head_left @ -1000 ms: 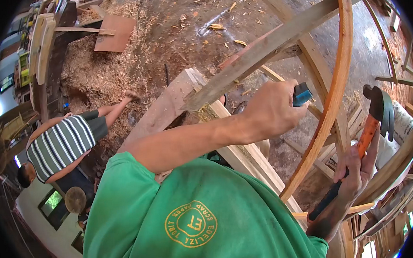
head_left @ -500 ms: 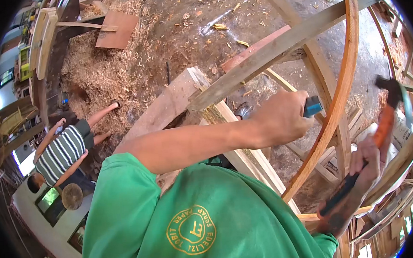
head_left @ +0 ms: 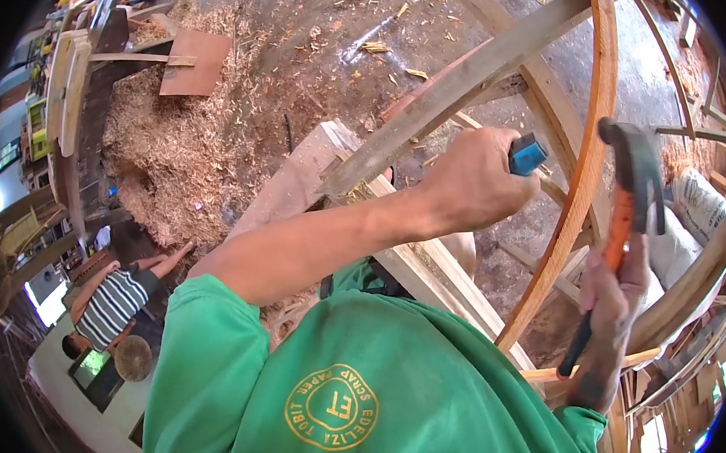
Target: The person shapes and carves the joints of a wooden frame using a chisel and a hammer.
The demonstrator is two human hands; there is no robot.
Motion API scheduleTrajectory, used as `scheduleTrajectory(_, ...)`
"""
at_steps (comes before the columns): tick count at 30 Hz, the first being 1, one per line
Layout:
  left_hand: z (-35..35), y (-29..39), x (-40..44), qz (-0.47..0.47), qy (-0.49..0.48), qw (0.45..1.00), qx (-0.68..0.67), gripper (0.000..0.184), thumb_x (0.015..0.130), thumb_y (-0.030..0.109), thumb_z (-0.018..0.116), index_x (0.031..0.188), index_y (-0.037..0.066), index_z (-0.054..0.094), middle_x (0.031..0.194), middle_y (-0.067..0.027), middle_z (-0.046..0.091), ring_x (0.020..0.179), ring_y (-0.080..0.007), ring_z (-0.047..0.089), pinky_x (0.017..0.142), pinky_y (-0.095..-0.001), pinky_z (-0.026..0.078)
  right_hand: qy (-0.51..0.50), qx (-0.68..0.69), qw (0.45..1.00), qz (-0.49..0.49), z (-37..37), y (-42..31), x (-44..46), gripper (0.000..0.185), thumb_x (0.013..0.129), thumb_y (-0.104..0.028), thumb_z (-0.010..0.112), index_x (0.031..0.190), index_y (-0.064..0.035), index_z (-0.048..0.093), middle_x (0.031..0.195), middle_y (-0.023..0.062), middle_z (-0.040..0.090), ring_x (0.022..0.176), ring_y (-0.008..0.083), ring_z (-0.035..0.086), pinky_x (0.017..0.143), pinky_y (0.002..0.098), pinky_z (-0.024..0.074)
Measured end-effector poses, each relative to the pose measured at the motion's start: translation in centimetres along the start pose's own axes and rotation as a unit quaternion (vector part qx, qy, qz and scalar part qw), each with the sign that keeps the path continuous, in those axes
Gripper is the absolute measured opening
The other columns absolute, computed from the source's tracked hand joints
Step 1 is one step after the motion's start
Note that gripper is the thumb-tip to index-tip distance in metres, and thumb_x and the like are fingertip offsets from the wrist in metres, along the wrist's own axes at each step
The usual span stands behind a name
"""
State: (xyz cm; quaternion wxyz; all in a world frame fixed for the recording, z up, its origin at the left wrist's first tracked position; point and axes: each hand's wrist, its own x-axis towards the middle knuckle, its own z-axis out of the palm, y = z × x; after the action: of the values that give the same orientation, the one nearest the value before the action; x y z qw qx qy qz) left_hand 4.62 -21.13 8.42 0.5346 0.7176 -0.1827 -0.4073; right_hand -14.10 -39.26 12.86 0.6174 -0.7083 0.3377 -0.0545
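Observation:
My left hand [head_left: 478, 180] is closed around a tool with a blue handle end [head_left: 527, 156]; the rest of that tool is hidden behind my fist. At the right, my right hand [head_left: 616, 289] wraps round the orange and dark handle of a claw hammer [head_left: 638, 169]. The hammer's head is raised, to the right of the blue handle end and apart from it in view. A curved reddish wooden strip [head_left: 583, 190] passes between the two hands. Beyond my left hand runs a long grey plank [head_left: 471, 80], with pale timber [head_left: 434, 276] below my forearm.
A person in a striped shirt [head_left: 112, 307] is at the left, near a large heap of wood shavings [head_left: 168, 147]. A flat brown board [head_left: 197, 61] lies on the heap. White sacks [head_left: 698, 207] and curved wooden frames [head_left: 693, 304] are at the right.
The hammer moved away to the right, then came back left toward the blue handle end. My left hand shifted slightly. The person at the left appears lower and smaller.

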Motion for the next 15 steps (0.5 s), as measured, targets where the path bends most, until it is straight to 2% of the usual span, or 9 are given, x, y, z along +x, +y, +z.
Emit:
scheduleTrajectory(2,0.3,-0.4,-0.4,-0.010,0.004,1.000,-0.012,0.031,0.082,0.022,0.064,0.064,0.003,0.048,0.055,-0.0031,0.045,0.055,-0.0107,0.041,0.053,-0.0347,0.038,-0.024,-0.021,0.999,-0.013,1.4,-0.4,0.1,0.069,0.089,0.005,0.048,0.155,-0.0045,0.030,0.084,0.0032,0.060,0.041,0.0028,0.038,0.037,0.0179,0.0326)
scheduleTrajectory(5,0.7,-0.4,-0.5,-0.036,-0.011,0.999,-0.027,0.031,0.082,0.021,0.064,0.063,0.004,0.048,0.055,-0.0027,0.045,0.055,-0.0107,0.041,0.053,-0.0347,0.038,-0.035,0.023,0.998,0.036,1.5,-2.0,0.2,0.063,0.088,0.009,0.049,0.149,-0.0029,0.039,0.090,0.0061,0.060,0.042,0.0040,0.040,0.037,0.0189,0.0324)
scheduleTrajectory(7,0.7,-0.8,-0.2,-0.048,-0.017,0.998,-0.030,0.030,0.082,0.020,0.064,0.062,0.004,0.048,0.055,-0.0025,0.045,0.055,-0.0105,0.041,0.053,-0.0347,0.038,-0.011,0.017,0.999,0.029,1.2,-2.5,0.8,0.074,0.089,0.005,0.047,0.158,-0.0058,0.022,0.079,0.0018,0.058,0.040,0.0023,0.037,0.037,0.0178,0.0318)
scheduleTrajectory(8,0.6,-1.2,0.1,-0.037,-0.029,0.998,-0.033,0.029,0.082,0.020,0.064,0.063,0.004,0.048,0.055,-0.0018,0.045,0.055,-0.0099,0.041,0.053,-0.0346,0.038,-0.014,0.007,1.000,0.022,1.3,-3.3,1.1,0.076,0.089,0.006,0.046,0.159,-0.0065,0.019,0.073,0.0017,0.057,0.039,0.0019,0.037,0.037,0.0176,0.0315)
scheduleTrajectory(11,0.1,-1.6,0.1,-0.030,-0.048,0.997,-0.051,0.026,0.081,0.018,0.065,0.065,0.004,0.050,0.056,-0.0007,0.047,0.056,-0.0086,0.041,0.053,-0.0336,0.038,-0.004,0.026,0.999,-0.023,1.7,-4.5,1.2,0.077,0.088,0.006,0.046,0.159,-0.0071,0.018,0.072,0.0013,0.056,0.039,0.0018,0.036,0.036,0.0175,0.0305)
scheduleTrajectory(12,-0.1,-1.5,-0.1,-0.034,-0.055,0.996,-0.068,0.023,0.080,0.017,0.065,0.066,0.004,0.051,0.056,-0.0003,0.048,0.057,-0.0080,0.042,0.053,-0.0327,0.038,0.009,0.040,0.999,0.009,2.3,-5.7,1.1,0.075,0.088,0.005,0.048,0.158,-0.0064,0.023,0.073,0.0007,0.056,0.045,0.0004,0.041,0.040,0.0171,0.0333)
scheduleTrajectory(13,-0.2,-1.3,-0.4,-0.034,-0.059,0.995,-0.069,0.023,0.080,0.017,0.065,0.066,0.004,0.051,0.056,-0.0003,0.048,0.057,-0.0080,0.042,0.053,-0.0327,0.038,0.013,0.039,0.999,0.010,1.5,-5.2,1.3,0.075,0.088,0.005,0.048,0.158,-0.0064,0.023,0.073,0.0007,0.056,0.045,0.0004,0.041,0.040,0.0171,0.0333)
scheduleTrajectory(14,-0.1,-1.1,-0.8,-0.023,-0.067,0.995,-0.068,0.021,0.080,0.015,0.066,0.067,0.004,0.053,0.057,-0.0001,0.050,0.058,-0.0074,0.044,0.053,-0.0315,0.039,-0.137,-0.115,0.984,-0.006,0.3,-4.5,1.7,0.072,0.088,0.003,0.050,0.156,-0.0056,0.028,0.076,0.0001,0.057,0.050,0.0001,0.043,0.042,0.0166,0.0339)
scheduleTrajectory(15,0.1,-0.9,-1.1,-0.010,-0.076,0.995,-0.067,0.019,0.079,0.014,0.066,0.069,0.004,0.054,0.058,0.0000,0.051,0.059,-0.0069,0.045,0.054,-0.0303,0.039,-0.280,-0.264,0.923,-0.021,-0.2,-4.1,1.9,0.069,0.088,0.002,0.052,0.154,-0.0048,0.033,0.079,-0.0004,0.057,0.054,-0.0001,0.046,0.045,0.0162,0.0346)
